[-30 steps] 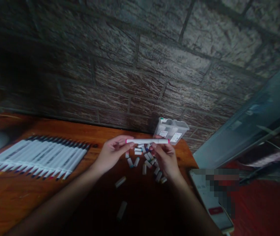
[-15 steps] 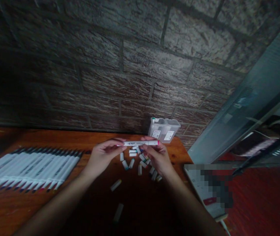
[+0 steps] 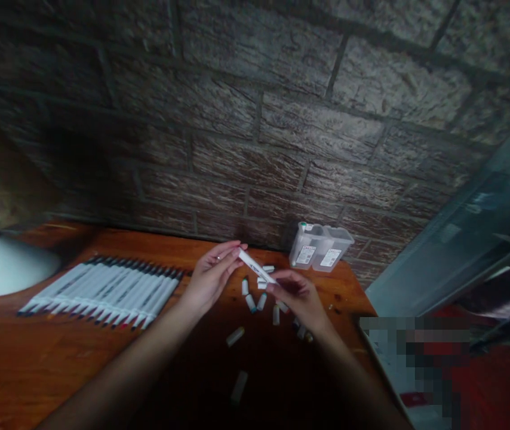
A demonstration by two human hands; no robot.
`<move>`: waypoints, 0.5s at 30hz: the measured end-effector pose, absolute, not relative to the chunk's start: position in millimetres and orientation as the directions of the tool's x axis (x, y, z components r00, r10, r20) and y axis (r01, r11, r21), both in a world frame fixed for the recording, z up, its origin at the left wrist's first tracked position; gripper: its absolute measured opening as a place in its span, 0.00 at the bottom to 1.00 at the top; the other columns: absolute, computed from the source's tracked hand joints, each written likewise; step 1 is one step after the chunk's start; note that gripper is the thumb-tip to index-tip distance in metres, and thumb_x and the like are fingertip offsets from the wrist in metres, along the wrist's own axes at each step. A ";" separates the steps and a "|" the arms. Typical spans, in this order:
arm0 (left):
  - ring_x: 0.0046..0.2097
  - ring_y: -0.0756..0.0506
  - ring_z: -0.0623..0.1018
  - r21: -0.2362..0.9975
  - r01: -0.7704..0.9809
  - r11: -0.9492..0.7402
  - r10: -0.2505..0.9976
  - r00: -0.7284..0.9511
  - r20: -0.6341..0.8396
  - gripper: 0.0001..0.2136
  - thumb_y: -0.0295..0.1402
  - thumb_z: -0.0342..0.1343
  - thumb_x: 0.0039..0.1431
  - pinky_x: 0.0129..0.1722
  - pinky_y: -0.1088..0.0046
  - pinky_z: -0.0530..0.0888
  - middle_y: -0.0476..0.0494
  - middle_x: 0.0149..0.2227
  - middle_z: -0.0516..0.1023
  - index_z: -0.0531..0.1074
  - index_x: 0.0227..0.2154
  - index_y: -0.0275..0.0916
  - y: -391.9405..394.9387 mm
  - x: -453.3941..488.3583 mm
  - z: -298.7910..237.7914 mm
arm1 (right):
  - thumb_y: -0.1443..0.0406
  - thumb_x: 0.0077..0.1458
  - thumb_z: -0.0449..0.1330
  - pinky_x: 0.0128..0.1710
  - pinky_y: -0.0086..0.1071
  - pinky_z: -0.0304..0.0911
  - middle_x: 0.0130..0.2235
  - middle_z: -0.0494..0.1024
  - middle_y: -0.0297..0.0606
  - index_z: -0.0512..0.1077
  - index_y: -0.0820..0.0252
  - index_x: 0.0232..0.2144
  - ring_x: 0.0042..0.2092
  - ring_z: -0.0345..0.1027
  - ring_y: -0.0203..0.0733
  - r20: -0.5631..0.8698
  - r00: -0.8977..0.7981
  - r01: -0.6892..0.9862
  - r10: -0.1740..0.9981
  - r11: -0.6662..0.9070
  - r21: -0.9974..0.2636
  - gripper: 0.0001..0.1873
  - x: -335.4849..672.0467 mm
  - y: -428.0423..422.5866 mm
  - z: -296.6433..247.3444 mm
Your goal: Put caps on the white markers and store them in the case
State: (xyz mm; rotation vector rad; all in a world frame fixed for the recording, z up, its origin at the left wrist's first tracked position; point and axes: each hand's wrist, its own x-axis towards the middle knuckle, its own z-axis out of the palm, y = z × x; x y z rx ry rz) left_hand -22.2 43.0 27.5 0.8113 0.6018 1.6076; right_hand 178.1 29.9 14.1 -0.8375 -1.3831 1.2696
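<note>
A white marker (image 3: pixel 255 265) with dark print slants down to the right between my two hands, above the table. My left hand (image 3: pixel 210 278) pinches its upper end between thumb and fingers. Its lower end is in the closed fingers of my right hand (image 3: pixel 298 298), which hide the tip there. Beneath and around the hands lie several loose white marker caps (image 3: pixel 261 300), some partly covered by my right hand. To the left, a row of uncapped white markers (image 3: pixel 107 292) lies side by side with dark tips showing.
Two clear plastic containers (image 3: pixel 320 246) with labels stand at the back right against the brick wall (image 3: pixel 219 155). A lamp with a white base (image 3: pixel 11 266) is at the far left. The wooden table's (image 3: pixel 8 364) right edge runs beside my right forearm.
The marker has turned from nearly level to slanting down rightward, and its pink end is now hidden by my right hand. The whole view has shifted left, so the lamp shows.
</note>
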 end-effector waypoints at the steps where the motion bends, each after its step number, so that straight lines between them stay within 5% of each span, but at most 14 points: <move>1: 0.42 0.49 0.81 0.751 -0.637 -0.174 0.983 -0.068 0.169 0.13 0.29 0.71 0.46 0.45 0.77 0.76 0.43 0.40 0.84 0.81 0.37 0.37 43.4 -23.3 27.1 | 0.62 0.46 0.72 0.29 0.27 0.64 0.29 0.80 0.31 0.79 0.56 0.32 0.28 0.69 0.34 0.245 -0.230 -0.128 0.942 0.220 -0.967 0.09 175.1 27.8 13.5; 5: 0.46 0.48 0.81 0.712 -0.695 -0.096 0.993 -0.021 0.113 0.11 0.26 0.69 0.48 0.51 0.74 0.75 0.43 0.42 0.84 0.81 0.37 0.37 44.5 -26.6 26.4 | 0.64 0.45 0.72 0.38 0.31 0.68 0.33 0.80 0.33 0.77 0.55 0.32 0.35 0.73 0.38 0.302 -0.126 -0.145 0.945 0.283 -0.948 0.10 166.3 23.1 13.0; 15: 0.51 0.46 0.80 0.658 -0.752 -0.025 0.999 -0.004 0.034 0.12 0.21 0.60 0.52 0.56 0.71 0.73 0.44 0.46 0.83 0.79 0.39 0.38 47.5 -27.3 25.1 | 0.64 0.44 0.73 0.39 0.32 0.70 0.36 0.82 0.32 0.80 0.52 0.35 0.36 0.74 0.38 0.288 -0.017 -0.213 0.957 0.278 -0.937 0.13 171.3 26.1 17.6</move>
